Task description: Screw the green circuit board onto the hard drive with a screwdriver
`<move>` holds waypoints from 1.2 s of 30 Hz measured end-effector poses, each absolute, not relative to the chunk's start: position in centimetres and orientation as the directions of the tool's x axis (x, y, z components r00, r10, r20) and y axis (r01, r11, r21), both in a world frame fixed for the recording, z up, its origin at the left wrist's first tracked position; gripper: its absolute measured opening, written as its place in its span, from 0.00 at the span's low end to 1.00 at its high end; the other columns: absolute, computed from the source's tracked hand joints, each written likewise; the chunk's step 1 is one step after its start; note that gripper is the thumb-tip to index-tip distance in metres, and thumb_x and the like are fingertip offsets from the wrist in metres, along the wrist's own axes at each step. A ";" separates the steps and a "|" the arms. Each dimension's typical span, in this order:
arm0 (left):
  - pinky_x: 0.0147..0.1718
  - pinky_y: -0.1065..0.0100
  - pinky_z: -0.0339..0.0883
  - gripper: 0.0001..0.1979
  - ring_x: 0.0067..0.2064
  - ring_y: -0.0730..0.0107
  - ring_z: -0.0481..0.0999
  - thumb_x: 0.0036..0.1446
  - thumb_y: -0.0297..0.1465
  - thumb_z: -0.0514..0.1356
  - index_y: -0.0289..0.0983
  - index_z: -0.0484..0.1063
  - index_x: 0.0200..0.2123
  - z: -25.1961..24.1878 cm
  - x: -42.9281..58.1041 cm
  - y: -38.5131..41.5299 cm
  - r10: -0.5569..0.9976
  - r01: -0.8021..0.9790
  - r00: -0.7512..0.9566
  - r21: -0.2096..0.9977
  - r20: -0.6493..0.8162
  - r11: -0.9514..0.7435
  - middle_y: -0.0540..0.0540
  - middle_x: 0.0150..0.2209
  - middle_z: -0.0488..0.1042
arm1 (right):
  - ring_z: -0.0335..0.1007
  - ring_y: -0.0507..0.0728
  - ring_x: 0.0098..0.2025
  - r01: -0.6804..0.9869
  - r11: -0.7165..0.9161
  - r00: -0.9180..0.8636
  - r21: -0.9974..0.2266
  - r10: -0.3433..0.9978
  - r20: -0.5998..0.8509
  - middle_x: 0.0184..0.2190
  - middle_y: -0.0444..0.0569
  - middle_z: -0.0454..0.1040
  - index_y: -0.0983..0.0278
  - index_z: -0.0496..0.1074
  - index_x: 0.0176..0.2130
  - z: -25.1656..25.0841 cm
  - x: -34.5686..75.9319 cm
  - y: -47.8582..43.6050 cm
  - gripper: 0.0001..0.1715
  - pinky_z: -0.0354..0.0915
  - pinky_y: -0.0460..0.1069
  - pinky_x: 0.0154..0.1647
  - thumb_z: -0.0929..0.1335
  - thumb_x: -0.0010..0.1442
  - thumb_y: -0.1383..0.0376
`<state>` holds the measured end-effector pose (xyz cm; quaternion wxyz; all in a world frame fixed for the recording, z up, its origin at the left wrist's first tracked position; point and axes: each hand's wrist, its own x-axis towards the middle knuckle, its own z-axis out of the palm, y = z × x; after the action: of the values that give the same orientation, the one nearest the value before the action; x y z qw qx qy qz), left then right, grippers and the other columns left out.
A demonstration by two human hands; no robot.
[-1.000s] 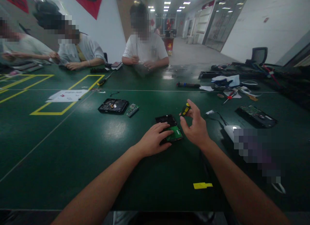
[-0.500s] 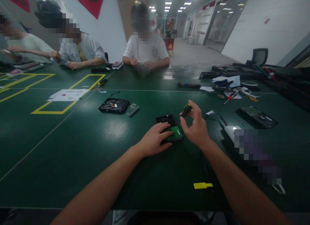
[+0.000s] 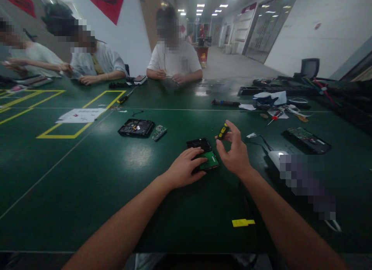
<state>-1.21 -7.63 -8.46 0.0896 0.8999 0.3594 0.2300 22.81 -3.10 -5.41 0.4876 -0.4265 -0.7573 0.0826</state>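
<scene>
My left hand (image 3: 185,168) lies over a hard drive (image 3: 211,160) with a green circuit board, its thumb at the near side and its fingers across the top, gripping it against the table. Part of the drive is hidden under the fingers. Just behind, touching or nearly so, is a black casing piece (image 3: 199,144). Between the thumb and fingertips of my right hand (image 3: 235,153) is a screwdriver (image 3: 223,131) with a black and yellow handle, held roughly upright, tilted, above the drive's right end. Its tip is too faint to make out.
On the green table (image 3: 87,192), an opened drive case (image 3: 136,127) and a circuit board (image 3: 159,132) lie left. A pixelated object with a cable (image 3: 279,159), another drive (image 3: 306,140) and tools lie right. A yellow tag (image 3: 243,223) is near the front. People sit opposite.
The screwdriver handle has turned in my right fingers, so its yellow patches now face me. My left hand and the hard drive stay put.
</scene>
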 end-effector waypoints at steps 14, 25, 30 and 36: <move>0.69 0.41 0.61 0.24 0.71 0.45 0.65 0.65 0.38 0.67 0.39 0.73 0.62 -8.5 -1.1 -7.5 0.682 0.603 0.636 0.319 0.361 -0.731 0.35 0.69 0.66 | 0.81 0.62 0.47 0.556 0.625 -0.145 -0.548 0.722 0.676 0.59 0.55 0.76 0.53 0.52 0.73 -5.7 23.0 -2.7 0.44 0.78 0.63 0.54 0.71 0.66 0.63; 0.68 0.39 0.61 0.25 0.71 0.43 0.65 0.65 0.39 0.67 0.40 0.73 0.63 -8.5 -1.2 -7.5 0.686 0.598 0.638 0.336 0.351 -0.728 0.35 0.69 0.66 | 0.81 0.62 0.46 0.567 0.629 -0.151 -0.532 0.714 0.683 0.55 0.53 0.78 0.52 0.52 0.73 -5.2 22.9 -3.1 0.44 0.78 0.63 0.54 0.70 0.65 0.65; 0.68 0.39 0.61 0.25 0.71 0.44 0.65 0.65 0.38 0.67 0.41 0.72 0.63 -8.8 -1.3 -7.4 0.673 0.590 0.640 0.323 0.372 -0.740 0.36 0.69 0.66 | 0.81 0.63 0.48 0.569 0.620 -0.157 -0.540 0.727 0.669 0.64 0.55 0.72 0.51 0.49 0.75 -5.4 23.0 -3.0 0.46 0.78 0.64 0.55 0.69 0.66 0.64; 0.68 0.40 0.62 0.24 0.70 0.44 0.66 0.65 0.38 0.67 0.40 0.73 0.62 -8.9 -1.3 -7.4 0.666 0.590 0.638 0.311 0.386 -0.745 0.36 0.69 0.67 | 0.80 0.64 0.47 0.611 0.625 -0.149 -0.487 0.694 0.704 0.62 0.53 0.74 0.49 0.58 0.72 -5.2 23.2 -2.9 0.40 0.79 0.65 0.53 0.72 0.67 0.60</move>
<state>-1.27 -7.45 -8.89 0.0780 0.9016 0.3484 0.2443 23.23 -2.90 -5.24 0.4896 -0.4312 -0.7567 0.0427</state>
